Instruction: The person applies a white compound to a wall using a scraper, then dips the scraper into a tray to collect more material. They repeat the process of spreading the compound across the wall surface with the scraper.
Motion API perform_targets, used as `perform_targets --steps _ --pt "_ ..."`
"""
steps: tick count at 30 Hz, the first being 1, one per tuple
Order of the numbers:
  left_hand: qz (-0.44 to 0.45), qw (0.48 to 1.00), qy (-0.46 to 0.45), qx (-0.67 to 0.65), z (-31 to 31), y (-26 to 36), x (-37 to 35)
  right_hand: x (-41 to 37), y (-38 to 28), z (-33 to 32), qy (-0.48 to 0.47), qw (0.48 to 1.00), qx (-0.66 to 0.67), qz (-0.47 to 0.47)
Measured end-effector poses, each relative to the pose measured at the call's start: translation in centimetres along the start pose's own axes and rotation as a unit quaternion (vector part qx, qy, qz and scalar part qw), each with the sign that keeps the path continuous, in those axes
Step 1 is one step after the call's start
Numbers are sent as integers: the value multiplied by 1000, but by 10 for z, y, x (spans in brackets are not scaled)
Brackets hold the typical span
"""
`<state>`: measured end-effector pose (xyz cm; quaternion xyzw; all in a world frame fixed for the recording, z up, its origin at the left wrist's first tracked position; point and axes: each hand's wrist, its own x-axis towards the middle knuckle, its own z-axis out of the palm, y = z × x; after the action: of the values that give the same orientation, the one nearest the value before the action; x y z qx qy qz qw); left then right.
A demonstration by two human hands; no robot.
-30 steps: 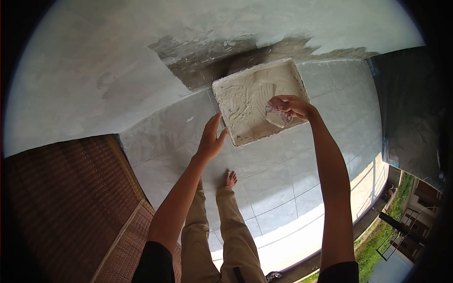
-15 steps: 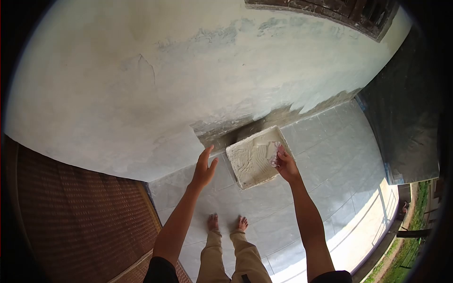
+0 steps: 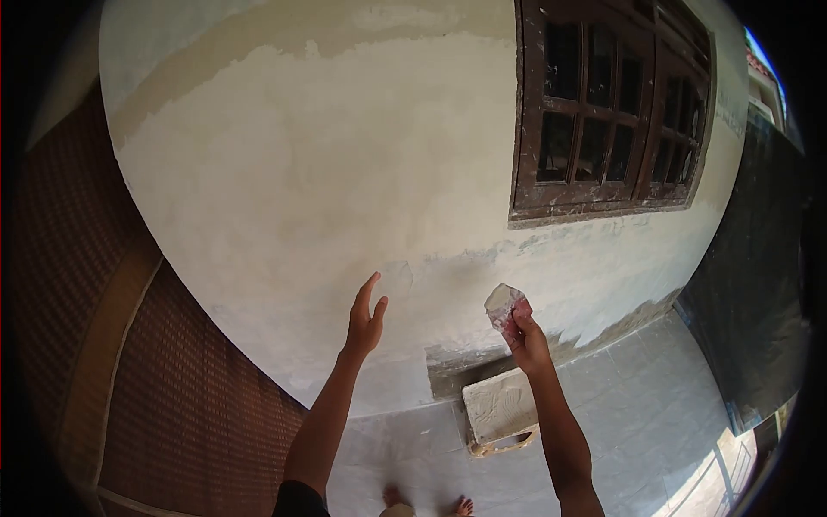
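Note:
My right hand (image 3: 526, 338) holds a scraper (image 3: 506, 307) upright, its wide blade coated with pale plaster, in front of the wall. Raised to the left, my left hand (image 3: 367, 320) is empty, with thumb and fingers apart near the wall surface. Below my right hand, a shallow tray (image 3: 498, 408) of cream-coloured plaster stands beside the foot of the wall. The wall (image 3: 345, 164) has smooth pale plaster and a patchy band at the top.
A brown wooden window (image 3: 616, 108) is set in the wall at upper right. Woven panels (image 3: 189, 370) stand at the left, a dark sheet (image 3: 745, 267) hangs at the right. Grey floor tiles (image 3: 629, 388) and my feet are below.
The view has tilted up, showing more wall and window. My right hand has lifted the scraper from over the tray to the wall; my left hand remains raised and empty.

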<state>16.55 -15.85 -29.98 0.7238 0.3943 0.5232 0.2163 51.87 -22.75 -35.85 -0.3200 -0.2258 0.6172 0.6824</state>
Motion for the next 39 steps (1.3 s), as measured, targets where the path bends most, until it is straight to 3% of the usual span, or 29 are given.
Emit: perform_targets --steps 6,17,31,33,34,36,37,39 --pt "64 996 65 12 -103 59 63 13 -21 144 -87 995 7 -36" --pt "196 964 142 112 -270 68 160 28 -41 376 -222 962 32 -157" --pt "340 869 250 258 -331 68 244 51 -77 517 -253 911 -84 -316" --pt "349 862 252 268 -335 65 250 55 -79 526 -231 846 -180 -445" --pt "357 856 255 275 -335 64 254 59 -81 527 -231 845 -180 -447" --pt "361 846 259 296 -336 59 260 63 -85 532 -157 745 -282 -583" --pt "362 836 262 319 -335 56 262 61 -86 532 -157 744 -283 -584" --pt "360 829 270 332 -332 51 263 54 -90 534 -99 672 -402 -613"
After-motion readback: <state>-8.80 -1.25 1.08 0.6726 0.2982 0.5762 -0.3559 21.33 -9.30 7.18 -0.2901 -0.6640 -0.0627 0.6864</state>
